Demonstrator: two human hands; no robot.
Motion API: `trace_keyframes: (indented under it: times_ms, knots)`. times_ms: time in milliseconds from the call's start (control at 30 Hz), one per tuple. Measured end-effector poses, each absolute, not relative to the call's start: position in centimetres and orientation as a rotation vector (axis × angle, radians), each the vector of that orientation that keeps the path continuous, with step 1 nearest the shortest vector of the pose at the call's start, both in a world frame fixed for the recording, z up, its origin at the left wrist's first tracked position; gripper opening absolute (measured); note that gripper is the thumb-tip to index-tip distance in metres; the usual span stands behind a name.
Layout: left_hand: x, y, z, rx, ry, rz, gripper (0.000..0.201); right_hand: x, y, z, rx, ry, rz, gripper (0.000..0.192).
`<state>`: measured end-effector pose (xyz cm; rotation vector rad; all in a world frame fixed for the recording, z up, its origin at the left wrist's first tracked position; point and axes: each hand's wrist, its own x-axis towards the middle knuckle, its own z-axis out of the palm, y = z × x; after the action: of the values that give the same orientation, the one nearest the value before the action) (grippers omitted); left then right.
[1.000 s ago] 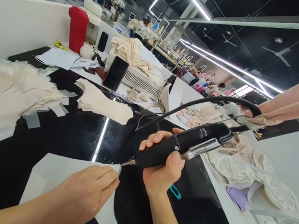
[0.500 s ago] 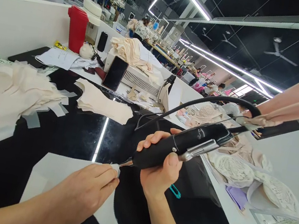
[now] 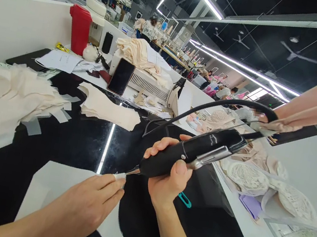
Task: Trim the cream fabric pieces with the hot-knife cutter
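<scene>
The right hand [image 3: 169, 179] is wrapping its fingers and thumb closed around a black corded handheld cutting tool [image 3: 192, 152], gripping it near the front of the body. The tool's long axis is running diagonally, from its cable end up at the far right down to its metal tip [image 3: 131, 171] at the near left, so the tip is pointing left and slightly downward toward the black tabletop [image 3: 80, 141]. The left hand [image 3: 86, 204] is lying flat, fingers together, pressing on a white fabric piece [image 3: 48, 185] at the near edge of the table; its fingertips [image 3: 118, 179] are sitting just beside the tip, at the piece's far right corner. A teal clip [image 3: 184, 199] is lying just right of the right wrist. A stack of cream fabric pieces [image 3: 107, 109] is resting farther back, and a phone [image 3: 121, 77] is leaning against a white machine [image 3: 149, 84].
</scene>
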<state>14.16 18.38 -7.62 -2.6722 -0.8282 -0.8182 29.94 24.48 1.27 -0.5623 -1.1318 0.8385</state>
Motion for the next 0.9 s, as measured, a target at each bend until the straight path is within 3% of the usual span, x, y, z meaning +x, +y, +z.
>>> trace_keyframes:
  times_ms: [900]
  knots:
    - [14.24, 18.19, -6.77, -2.558, -0.839, -0.878, 0.050, 29.52, 24.27, 1.35, -0.535, -1.100, 0.862, 0.036]
